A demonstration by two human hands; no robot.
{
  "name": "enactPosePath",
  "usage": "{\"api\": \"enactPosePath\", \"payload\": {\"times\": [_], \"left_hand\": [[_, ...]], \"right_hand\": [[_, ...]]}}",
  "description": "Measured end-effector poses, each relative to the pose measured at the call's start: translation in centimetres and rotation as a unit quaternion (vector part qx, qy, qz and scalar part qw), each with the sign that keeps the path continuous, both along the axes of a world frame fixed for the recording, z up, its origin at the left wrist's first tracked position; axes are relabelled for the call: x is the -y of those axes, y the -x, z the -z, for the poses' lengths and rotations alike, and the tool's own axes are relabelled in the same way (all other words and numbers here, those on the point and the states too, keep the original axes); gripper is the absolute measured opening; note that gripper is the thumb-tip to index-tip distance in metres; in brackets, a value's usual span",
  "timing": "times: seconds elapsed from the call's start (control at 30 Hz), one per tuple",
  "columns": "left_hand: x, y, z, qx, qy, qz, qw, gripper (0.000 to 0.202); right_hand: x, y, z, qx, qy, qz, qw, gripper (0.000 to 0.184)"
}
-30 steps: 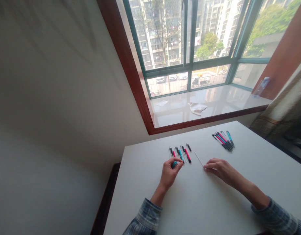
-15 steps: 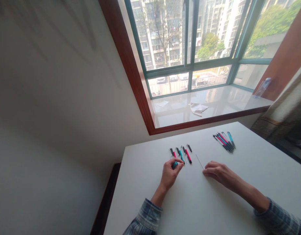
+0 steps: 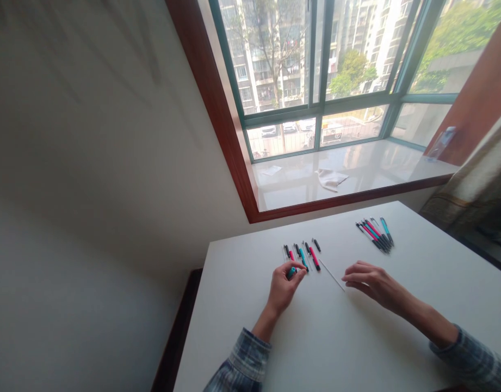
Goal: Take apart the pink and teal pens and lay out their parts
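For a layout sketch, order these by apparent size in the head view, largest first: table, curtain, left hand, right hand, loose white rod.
1. Table
2. Curtain
3. Left hand and right hand: too alike to rank
4. Rod

Most of teal plastic pen barrel (image 3: pixel 291 273) hidden inside left hand (image 3: pixel 283 284); only one end shows. Lower end of leftmost pink plastic barrel (image 3: pixel 291 255) blocked by same hand. Tips of slim white rod (image 3: pixel 332 275) too small to read. Black, pink and teal pens (image 3: pixel 376 237) in far pile overlap, count unclear. Palm of right hand (image 3: pixel 370 280) out of sight. White table (image 3: pixel 348 343) runs off bottom and right edges; blue plaid left sleeve (image 3: pixel 246 359) cut off at bottom.
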State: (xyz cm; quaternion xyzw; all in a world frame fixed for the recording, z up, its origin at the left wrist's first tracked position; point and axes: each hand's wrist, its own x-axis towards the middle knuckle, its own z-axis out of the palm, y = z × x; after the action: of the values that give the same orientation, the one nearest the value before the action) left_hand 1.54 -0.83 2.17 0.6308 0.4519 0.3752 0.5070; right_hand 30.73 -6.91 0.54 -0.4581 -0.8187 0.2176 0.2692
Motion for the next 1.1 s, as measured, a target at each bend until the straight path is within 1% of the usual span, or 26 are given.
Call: {"api": "enactPosePath", "payload": {"times": [0.1, 0.4, 0.9, 1.1], "left_hand": [[0.0, 0.0, 0.0, 0.000, 0.001, 0.004, 1.000, 0.033], [-0.1, 0.0, 0.0, -0.003, -0.002, 0.002, 1.000, 0.031], [-0.2, 0.0, -0.2, -0.006, -0.005, 0.002, 1.000, 0.032], [-0.1, 0.0, -0.2, -0.004, -0.004, 0.004, 1.000, 0.037]], "right_hand": [[0.0, -0.2, -0.1, 0.012, 0.017, -0.015, 1.000, 0.030], [0.3, 1.0, -1.0, 0.055, 0.038, -0.034, 0.997, 0.035], [0.1, 1.4, -0.4, 0.064, 0.027, -0.041, 0.997, 0.029], [-0.3, 1.9, -0.5, 0.059, 0.017, -0.038, 0.997, 0.032]]}}
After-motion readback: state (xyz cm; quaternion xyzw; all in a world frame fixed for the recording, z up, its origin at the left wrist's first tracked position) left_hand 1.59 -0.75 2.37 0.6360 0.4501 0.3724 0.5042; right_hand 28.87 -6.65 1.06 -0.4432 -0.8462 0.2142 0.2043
